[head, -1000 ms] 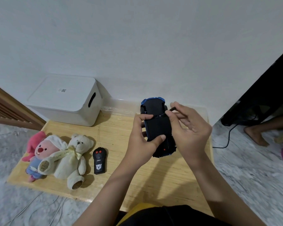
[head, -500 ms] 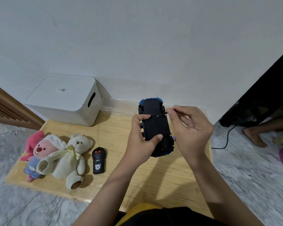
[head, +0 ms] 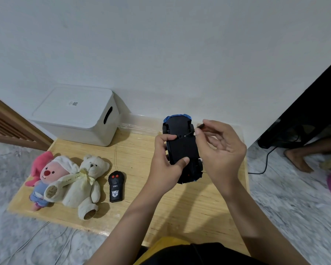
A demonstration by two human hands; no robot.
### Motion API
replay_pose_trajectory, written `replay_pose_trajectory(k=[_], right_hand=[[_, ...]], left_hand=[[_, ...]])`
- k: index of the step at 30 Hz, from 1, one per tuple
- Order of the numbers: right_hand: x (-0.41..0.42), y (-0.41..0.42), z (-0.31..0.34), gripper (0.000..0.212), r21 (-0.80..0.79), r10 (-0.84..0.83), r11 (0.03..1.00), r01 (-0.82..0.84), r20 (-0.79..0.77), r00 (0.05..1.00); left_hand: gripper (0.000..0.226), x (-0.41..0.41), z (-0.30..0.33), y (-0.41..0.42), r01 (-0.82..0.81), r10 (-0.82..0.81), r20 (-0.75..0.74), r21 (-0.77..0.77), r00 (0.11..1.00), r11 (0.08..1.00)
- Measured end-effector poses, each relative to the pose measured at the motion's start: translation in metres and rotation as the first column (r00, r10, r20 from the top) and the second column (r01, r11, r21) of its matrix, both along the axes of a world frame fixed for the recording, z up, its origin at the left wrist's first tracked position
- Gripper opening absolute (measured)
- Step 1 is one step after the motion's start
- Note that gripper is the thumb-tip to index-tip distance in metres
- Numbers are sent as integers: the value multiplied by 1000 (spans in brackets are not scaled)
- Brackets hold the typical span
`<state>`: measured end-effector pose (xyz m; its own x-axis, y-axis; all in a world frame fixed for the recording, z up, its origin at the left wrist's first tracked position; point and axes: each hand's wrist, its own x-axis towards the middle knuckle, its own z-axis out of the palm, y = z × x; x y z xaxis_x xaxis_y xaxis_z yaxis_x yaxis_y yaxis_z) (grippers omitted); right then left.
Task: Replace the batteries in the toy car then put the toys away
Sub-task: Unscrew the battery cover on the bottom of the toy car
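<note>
Over the low wooden table [head: 134, 155], held up off the surface, is the toy car [head: 182, 148], flipped belly-up so the black underside faces the camera. Its long axis runs away from the person, toward the wall, leaning a touch to the left at the far end; the blue end points at the wall, the near end sits down by the wrists.

Left hand [head: 165, 165] is clamped on the car: fingers wrapped around the left edge, thumb pressed on the underside near the middle. Right hand [head: 221, 152] is pinched shut on a thin screwdriver [head: 191, 133], whose tip touches the underside near the far axle. I think it's sitting in a screw, but it's too small to really tell.

Rest of the table: remote [head: 116, 186] lying flat, left of the car and well apart from it. Just left of that, a cream teddy [head: 86, 183] on its back, with a pink plush [head: 46, 175] tucked against it. White lidded box [head: 78, 113] at the far left corner by the wall.

Compared to half a second back, not much changed. Car is in the same grip and same orientation, the screwdriver is on the same spot, and the right-hand fingers have only shifted slightly around the handle. Toys and remote haven't moved.
</note>
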<state>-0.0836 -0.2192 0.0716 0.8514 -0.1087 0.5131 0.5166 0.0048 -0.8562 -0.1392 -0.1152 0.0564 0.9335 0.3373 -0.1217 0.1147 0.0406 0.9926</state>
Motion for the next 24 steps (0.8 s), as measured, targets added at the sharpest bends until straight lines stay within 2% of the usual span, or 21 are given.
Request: replay_pose_trajectory(k=[5, 11, 15, 24], right_hand=[[-1, 0, 2, 18, -47, 19, 999, -19, 8, 1000], [-3, 2, 4, 29, 32, 39, 999, -37, -60, 997], [-2, 1, 3, 17, 8, 65, 998, -64, -63, 996], [-3, 2, 0, 22, -18, 46, 999, -47, -58, 997]], left_hand=[[55, -1, -2, 1, 0, 0, 5, -6, 1000, 1000], [56, -2, -5, 1, -1, 1, 5, -8, 1000, 1000], [55, -2, -6, 2, 0, 0, 0, -11, 1000, 1000], [55, -1, -9, 3, -4, 4, -4, -8, 1000, 1000]])
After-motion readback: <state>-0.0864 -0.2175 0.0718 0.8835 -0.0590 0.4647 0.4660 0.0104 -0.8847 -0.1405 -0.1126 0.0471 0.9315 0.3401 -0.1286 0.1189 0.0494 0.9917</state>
